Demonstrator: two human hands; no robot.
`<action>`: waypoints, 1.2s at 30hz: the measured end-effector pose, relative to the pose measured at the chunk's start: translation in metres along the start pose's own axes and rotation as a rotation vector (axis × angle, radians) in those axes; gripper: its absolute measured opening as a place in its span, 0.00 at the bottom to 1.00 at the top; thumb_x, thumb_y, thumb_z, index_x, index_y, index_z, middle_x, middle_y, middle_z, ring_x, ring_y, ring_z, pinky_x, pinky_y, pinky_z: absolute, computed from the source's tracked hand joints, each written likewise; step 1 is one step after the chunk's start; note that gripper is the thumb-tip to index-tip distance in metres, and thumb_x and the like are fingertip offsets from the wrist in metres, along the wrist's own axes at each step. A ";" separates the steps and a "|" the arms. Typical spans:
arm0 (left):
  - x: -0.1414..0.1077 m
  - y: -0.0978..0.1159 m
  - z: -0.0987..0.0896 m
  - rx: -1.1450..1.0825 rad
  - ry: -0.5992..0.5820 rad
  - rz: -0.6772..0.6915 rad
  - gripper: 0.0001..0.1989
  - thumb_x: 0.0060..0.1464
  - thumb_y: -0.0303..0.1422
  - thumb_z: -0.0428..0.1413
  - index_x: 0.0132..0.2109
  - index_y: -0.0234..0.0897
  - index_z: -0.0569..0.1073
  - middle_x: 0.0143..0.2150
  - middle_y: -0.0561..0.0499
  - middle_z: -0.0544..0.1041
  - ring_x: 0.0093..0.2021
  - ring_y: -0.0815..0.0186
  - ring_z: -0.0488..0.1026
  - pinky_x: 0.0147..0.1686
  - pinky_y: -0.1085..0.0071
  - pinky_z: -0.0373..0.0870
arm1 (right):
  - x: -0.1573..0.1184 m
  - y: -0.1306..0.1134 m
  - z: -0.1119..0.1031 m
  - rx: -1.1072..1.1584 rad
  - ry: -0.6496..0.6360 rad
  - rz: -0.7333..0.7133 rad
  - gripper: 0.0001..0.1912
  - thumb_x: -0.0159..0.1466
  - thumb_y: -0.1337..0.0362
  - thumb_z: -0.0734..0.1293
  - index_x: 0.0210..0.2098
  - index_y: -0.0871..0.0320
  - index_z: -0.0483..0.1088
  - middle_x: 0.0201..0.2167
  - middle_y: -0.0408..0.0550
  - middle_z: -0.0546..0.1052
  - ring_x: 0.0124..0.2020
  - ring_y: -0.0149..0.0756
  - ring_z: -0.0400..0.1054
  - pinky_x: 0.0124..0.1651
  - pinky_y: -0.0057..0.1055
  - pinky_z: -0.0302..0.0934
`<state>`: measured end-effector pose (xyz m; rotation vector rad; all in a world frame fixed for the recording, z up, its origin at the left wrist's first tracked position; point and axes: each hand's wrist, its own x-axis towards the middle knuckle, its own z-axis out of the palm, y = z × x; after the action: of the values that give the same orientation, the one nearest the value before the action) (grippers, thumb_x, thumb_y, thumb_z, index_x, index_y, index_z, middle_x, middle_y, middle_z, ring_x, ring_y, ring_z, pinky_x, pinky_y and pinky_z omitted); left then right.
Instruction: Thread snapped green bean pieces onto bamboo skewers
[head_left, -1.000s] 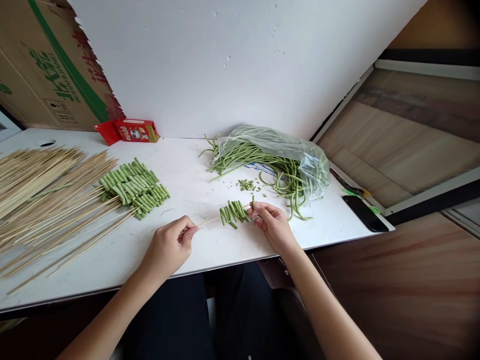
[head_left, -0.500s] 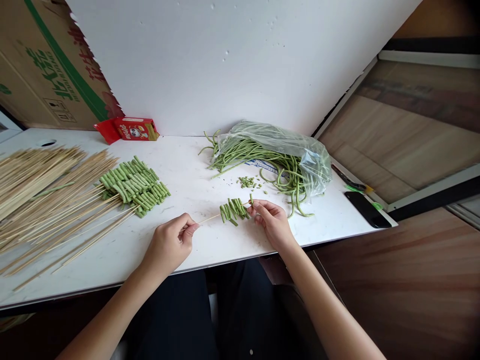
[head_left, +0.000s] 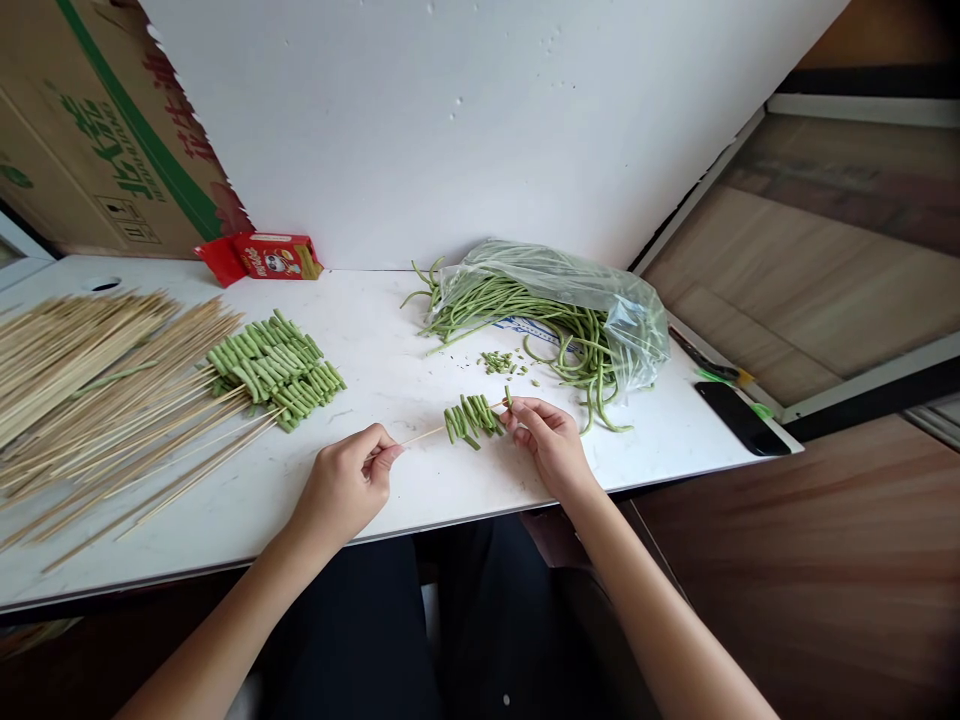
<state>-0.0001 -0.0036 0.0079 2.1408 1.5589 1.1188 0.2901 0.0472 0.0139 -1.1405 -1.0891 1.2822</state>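
Observation:
My left hand (head_left: 351, 480) is closed on the lower left part of a thin wooden skewer (head_left: 424, 436). Several short green bean pieces (head_left: 472, 416) are threaded side by side on it. At the skewer's right end, my right hand (head_left: 551, 442) pinches one more bean piece (head_left: 508, 397) between thumb and fingers. Finished-looking skewers with bean pieces (head_left: 277, 365) lie stacked to the left of my left hand. Behind my right hand are tiny bean scraps (head_left: 498, 362) and long beans (head_left: 502, 303) spilling from a clear plastic bag (head_left: 637, 325).
Bare skewers (head_left: 82, 350) cover the left of the white table (head_left: 382, 350). A red box (head_left: 281, 257) stands at the back, by a cardboard box (head_left: 97, 130). To the right lie a black phone (head_left: 741, 418) and a dark-handled tool (head_left: 701, 352).
The whole view has shifted slightly, so things appear a little further right. Both hands keep their grips, on the skewer and on the bean piece at its end.

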 end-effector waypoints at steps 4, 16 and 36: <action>0.000 0.000 0.000 0.006 0.000 0.001 0.10 0.67 0.31 0.54 0.34 0.41 0.70 0.26 0.55 0.75 0.26 0.68 0.71 0.29 0.73 0.65 | 0.000 -0.001 0.001 -0.008 0.009 0.004 0.16 0.61 0.47 0.77 0.35 0.55 0.82 0.33 0.46 0.81 0.27 0.31 0.64 0.31 0.32 0.59; -0.001 -0.004 0.002 0.028 -0.006 0.005 0.10 0.67 0.31 0.54 0.34 0.40 0.69 0.26 0.57 0.74 0.26 0.69 0.70 0.30 0.73 0.63 | 0.000 0.003 -0.001 -0.014 0.071 -0.019 0.17 0.57 0.49 0.81 0.37 0.55 0.84 0.30 0.46 0.81 0.24 0.30 0.61 0.30 0.32 0.59; -0.002 -0.004 0.001 0.058 0.024 0.013 0.09 0.64 0.28 0.55 0.33 0.40 0.70 0.25 0.57 0.72 0.25 0.70 0.68 0.29 0.73 0.63 | 0.002 0.003 -0.001 -0.071 0.034 -0.049 0.16 0.60 0.49 0.79 0.33 0.56 0.82 0.28 0.47 0.81 0.24 0.31 0.64 0.28 0.30 0.61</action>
<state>-0.0027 -0.0038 0.0037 2.1857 1.6082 1.1207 0.2909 0.0486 0.0106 -1.1779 -1.1381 1.1901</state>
